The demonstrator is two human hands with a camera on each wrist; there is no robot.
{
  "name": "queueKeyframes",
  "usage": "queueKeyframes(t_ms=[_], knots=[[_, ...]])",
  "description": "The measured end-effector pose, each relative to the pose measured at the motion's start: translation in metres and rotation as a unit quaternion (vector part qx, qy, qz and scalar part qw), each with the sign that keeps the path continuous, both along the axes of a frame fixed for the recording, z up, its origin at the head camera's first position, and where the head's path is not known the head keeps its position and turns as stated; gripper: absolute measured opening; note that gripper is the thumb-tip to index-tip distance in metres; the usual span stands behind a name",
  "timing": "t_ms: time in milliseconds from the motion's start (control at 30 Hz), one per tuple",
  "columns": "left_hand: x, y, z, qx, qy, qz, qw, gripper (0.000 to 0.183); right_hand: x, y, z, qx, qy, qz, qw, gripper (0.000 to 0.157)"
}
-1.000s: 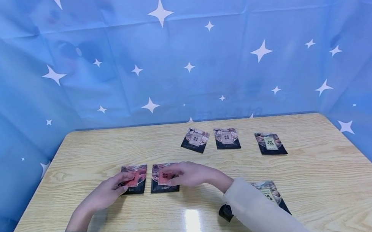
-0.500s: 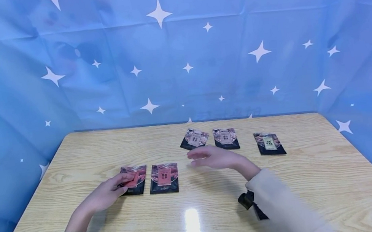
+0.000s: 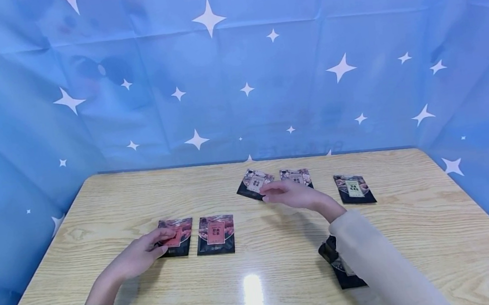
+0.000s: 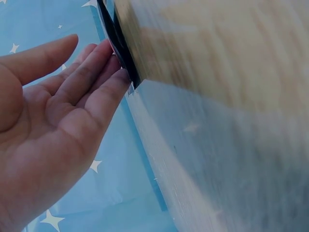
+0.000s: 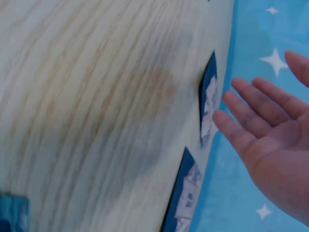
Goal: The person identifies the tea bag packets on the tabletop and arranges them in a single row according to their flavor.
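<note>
The askew packet (image 3: 251, 183) with a lilac label is lying flat near the far edge of the table, turned at an angle, and its near right corner is reached over by the right hand (image 3: 295, 196). The fingers of this hand are held straight and loose, with the thumb apart; nothing is seen to be gripped, and whether the packet is touched cannot be told. Just beside it, the straight lilac packet (image 3: 298, 173) is partly covered by the same hand.

Nearer, the red packet (image 3: 185, 233) is touched by the left hand (image 3: 136, 255), whose fingers are extended and thumb is free. The second red packet (image 3: 215, 235) is placed beside it, with a narrow gap between.

For good work, the askew packet should perhaps be turned by light fingertip pressure, so that its neighbour is not pushed. The red packet could be kept steady by the left hand without being bent.

Farther right, the green-label packet (image 3: 355, 189) is seen, and under the right sleeve (image 3: 381, 257) another packet (image 3: 350, 281) is mostly hidden.
</note>
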State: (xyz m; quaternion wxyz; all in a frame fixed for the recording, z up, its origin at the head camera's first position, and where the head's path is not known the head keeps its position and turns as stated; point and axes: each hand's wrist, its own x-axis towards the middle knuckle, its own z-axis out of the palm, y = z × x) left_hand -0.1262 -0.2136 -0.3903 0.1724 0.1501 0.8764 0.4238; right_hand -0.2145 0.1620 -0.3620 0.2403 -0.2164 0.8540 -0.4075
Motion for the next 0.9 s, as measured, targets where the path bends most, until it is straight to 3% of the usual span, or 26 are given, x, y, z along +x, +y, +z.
queueKeyframes(t_ms=[267,433,900], knots=[[0.000,0.001,0.001,-0.007,0.000,0.006,1.0000,0.036,-0.006,-0.003,-0.013,0.035,0.004,-0.022,0.999,0.046],[0.001,0.000,0.002,-0.003,-0.002,-0.001,1.0000,0.036,-0.006,-0.001,-0.017,0.053,0.003,0.011,0.999,0.045],[0.000,0.000,0.002,-0.004,0.000,-0.007,1.0000,0.036,0.000,0.022,-0.012,0.027,-0.058,0.090,0.994,0.044]])
